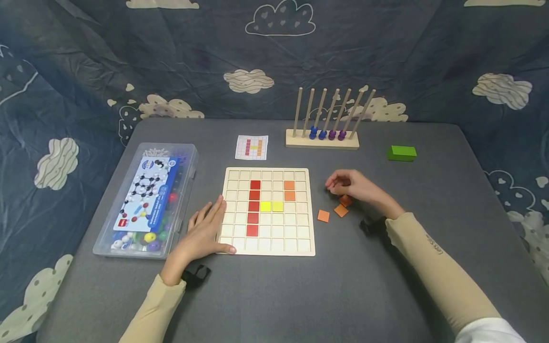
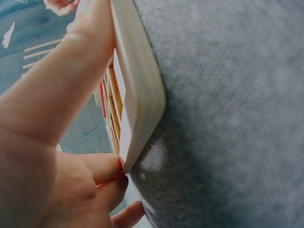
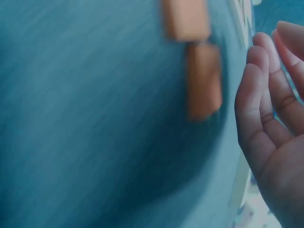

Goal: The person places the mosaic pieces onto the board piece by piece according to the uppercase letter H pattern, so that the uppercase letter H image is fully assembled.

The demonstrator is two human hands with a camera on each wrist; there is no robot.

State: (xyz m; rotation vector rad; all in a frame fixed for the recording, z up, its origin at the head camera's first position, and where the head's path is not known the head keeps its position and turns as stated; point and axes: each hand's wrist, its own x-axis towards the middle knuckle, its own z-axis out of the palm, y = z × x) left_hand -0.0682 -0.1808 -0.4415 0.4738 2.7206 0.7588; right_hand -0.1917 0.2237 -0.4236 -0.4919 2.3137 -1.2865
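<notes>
A light wooden grid board (image 1: pixel 268 245) lies flat on the table. It bears a column of red tiles (image 1: pixel 253 217), two yellow tiles (image 1: pixel 272 206) side by side and two orange tiles (image 1: pixel 289 190). At the board's left edge rests my left hand (image 1: pixel 203 233), fingers fairly straight and spread, thumb on the near edge; the left wrist view shows fingertips (image 2: pixel 111 166) touching the board's side. My right hand (image 1: pixel 353 185) is right of the board, fingers loosely bent, with nothing visible between them. Beside and below it lie loose orange tiles (image 1: pixel 340 210), blurred in the right wrist view.
A clear plastic box (image 1: pixel 182 228) of coloured beads stands left of the board. Behind the board lies a pattern card (image 1: pixel 240 147). A wooden peg rack (image 1: pixel 300 140) with blue and purple beads stands at the back, a green block (image 1: pixel 401 153) to its right.
</notes>
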